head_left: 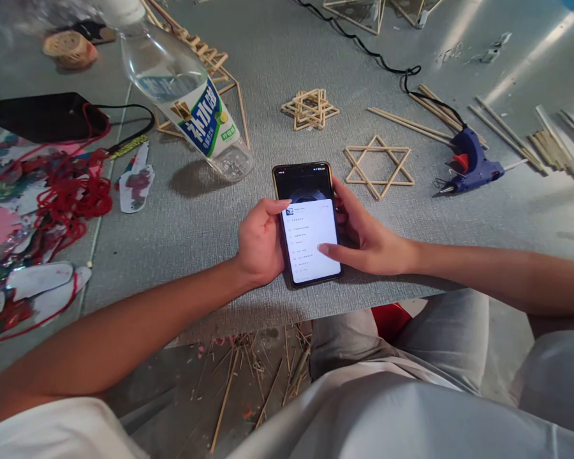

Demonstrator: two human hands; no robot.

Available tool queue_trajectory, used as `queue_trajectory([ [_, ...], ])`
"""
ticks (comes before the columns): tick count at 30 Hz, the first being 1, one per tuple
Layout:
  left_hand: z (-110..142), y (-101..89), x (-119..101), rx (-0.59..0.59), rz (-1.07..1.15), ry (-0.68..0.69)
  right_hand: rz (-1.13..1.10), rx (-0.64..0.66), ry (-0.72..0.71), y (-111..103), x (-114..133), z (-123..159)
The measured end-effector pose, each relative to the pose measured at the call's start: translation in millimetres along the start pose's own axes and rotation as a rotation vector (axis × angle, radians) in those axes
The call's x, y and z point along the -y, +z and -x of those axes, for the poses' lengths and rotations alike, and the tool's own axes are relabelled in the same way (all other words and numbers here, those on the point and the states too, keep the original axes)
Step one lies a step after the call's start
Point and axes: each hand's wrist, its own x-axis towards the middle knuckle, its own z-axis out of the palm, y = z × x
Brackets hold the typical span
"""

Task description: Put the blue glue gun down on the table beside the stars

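Note:
A smartphone (309, 239) with a lit white list on its screen is held upright between both hands over the front edge of the table. My left hand (262, 245) grips its left side, thumb on the upper edge of the screen. From the other side my right hand (370, 239) holds the phone, its thumb over the lower right of the screen; the other fingers are partly hidden behind it. Beyond the phone lie a flat six-pointed star of sticks (379, 167) and a smaller layered stick star (310, 109).
A clear labelled bottle (186, 95) stands left of the phone. On the right are a blue glue gun (478, 162) with a black cord and loose sticks (507, 134). Red string (76, 197), paper scraps and a black box (48, 116) lie at left. Sticks litter the floor.

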Motion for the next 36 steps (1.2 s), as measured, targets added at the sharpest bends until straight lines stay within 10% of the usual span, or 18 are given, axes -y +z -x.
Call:
queue_trajectory([
  [36, -1.5, -1.0, -0.3, 0.008, 0.033, -0.054, 0.047, -0.058, -0.009, -1.0, -5.9, -1.4],
])
